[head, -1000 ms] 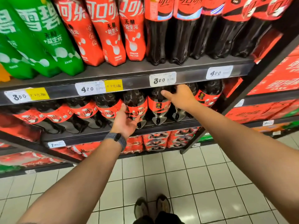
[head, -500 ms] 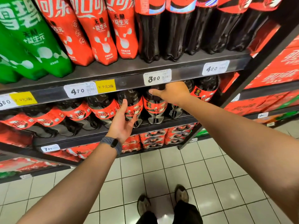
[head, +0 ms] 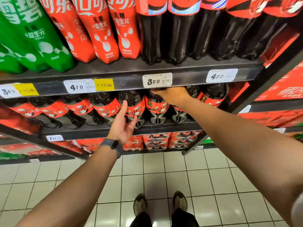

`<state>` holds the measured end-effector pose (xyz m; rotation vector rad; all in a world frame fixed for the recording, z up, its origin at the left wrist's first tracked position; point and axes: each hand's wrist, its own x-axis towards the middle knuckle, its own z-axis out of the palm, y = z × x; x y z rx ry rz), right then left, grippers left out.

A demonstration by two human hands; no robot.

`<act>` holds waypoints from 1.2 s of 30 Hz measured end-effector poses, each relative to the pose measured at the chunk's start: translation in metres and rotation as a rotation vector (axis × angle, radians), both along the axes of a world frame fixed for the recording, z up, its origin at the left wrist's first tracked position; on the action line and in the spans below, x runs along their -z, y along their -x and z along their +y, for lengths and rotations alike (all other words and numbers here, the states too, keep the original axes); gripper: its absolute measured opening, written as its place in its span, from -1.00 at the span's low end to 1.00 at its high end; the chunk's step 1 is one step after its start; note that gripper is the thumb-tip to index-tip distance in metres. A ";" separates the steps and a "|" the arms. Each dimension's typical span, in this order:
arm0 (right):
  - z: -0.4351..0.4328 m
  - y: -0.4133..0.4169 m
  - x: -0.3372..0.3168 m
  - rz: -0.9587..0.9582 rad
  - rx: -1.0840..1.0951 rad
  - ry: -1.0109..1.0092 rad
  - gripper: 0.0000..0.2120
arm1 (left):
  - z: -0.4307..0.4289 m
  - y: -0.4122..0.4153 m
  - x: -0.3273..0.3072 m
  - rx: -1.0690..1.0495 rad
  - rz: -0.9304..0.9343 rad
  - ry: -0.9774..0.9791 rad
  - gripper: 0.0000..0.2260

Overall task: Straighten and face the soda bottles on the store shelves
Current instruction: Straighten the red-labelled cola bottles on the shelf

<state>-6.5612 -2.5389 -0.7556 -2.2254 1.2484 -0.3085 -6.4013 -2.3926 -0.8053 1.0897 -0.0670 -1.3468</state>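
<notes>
Two hands are at the middle shelf [head: 164, 124], where the row of dark cola bottles with red labels stands under the price strip. My right hand [head: 172, 95] is up under the lip of the shelf above, just below the 3.20 price tag [head: 157, 80], laid over the shoulder of one cola bottle [head: 156, 107]; the fingers curl over its far side out of sight, so I judge it a closed hold on the neck but cannot be sure how tight. My left hand [head: 123, 124] is spread wide, palm up, holding nothing, with the forefinger lying against the label of the neighbouring bottle [head: 136, 108] on its left.

To do this well I want to turn the held bottle from the top, not drag it, so its base stays seated on the shelf and does not knock the bottles beside it. The label on it already shows part of the logo, so I judge only a small twist is needed to bring it square to the aisle. My left hand should steady the neighbour while I turn, then bring its own label to match. Both should end flush with the shelf edge, in line with the bottles to the left. The tall bottles on the upper shelf [head: 131, 69] look well fronted and can wait
</notes>
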 end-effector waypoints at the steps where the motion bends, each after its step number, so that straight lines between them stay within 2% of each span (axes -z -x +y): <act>1: 0.001 0.001 -0.001 -0.034 -0.006 0.043 -0.44 | 0.002 0.005 0.003 -0.011 0.001 -0.017 -0.52; 6: 0.013 0.038 -0.002 -0.034 -0.071 0.320 -0.53 | 0.004 0.038 0.022 0.029 0.073 -0.252 -0.46; 8: 0.020 0.073 0.003 -0.061 -0.126 0.448 -0.63 | -0.003 0.053 0.022 0.089 0.113 -0.259 -0.40; 10: 0.022 0.110 0.007 -0.125 -0.120 0.486 -0.55 | -0.017 0.065 0.013 0.157 0.121 -0.223 -0.28; 11: 0.020 0.126 0.007 -0.174 -0.074 0.501 -0.51 | -0.025 0.071 0.009 0.172 0.116 -0.196 -0.30; 13: 0.013 0.148 0.005 -0.241 0.049 0.503 -0.49 | -0.038 0.081 0.003 0.139 0.115 -0.125 -0.51; 16: 0.003 0.165 -0.003 -0.185 0.118 0.471 -0.47 | -0.044 0.090 0.001 0.067 0.148 -0.052 -0.80; 19: 0.002 0.172 -0.008 -0.170 0.099 0.489 -0.47 | -0.044 0.089 -0.002 0.044 0.148 -0.031 -0.80; 21: 0.011 0.177 0.001 -0.259 0.210 0.475 -0.55 | -0.044 0.091 -0.004 0.010 0.168 -0.031 -0.79; 23: 0.028 0.179 0.018 -0.391 0.405 0.307 -0.59 | -0.043 0.101 -0.002 -0.010 0.167 -0.062 -0.75; 25: 0.043 0.182 0.041 -0.438 0.529 0.011 -0.58 | -0.041 0.117 0.001 0.031 0.143 -0.129 -0.68; 28: 0.052 0.188 0.069 -0.430 0.593 -0.345 -0.45 | -0.046 0.143 -0.002 0.197 -0.002 -0.122 -0.63; 29: 0.053 0.191 0.072 -0.475 0.636 -0.439 -0.40 | -0.051 0.151 -0.006 0.242 -0.069 -0.098 -0.55; 32: 0.050 0.195 0.074 -0.633 0.691 -0.608 -0.33 | -0.064 0.165 -0.018 0.307 -0.206 -0.049 -0.43; 36: 0.043 0.194 0.066 -0.735 0.543 -0.675 -0.31 | -0.066 0.168 -0.018 0.318 -0.238 -0.060 -0.41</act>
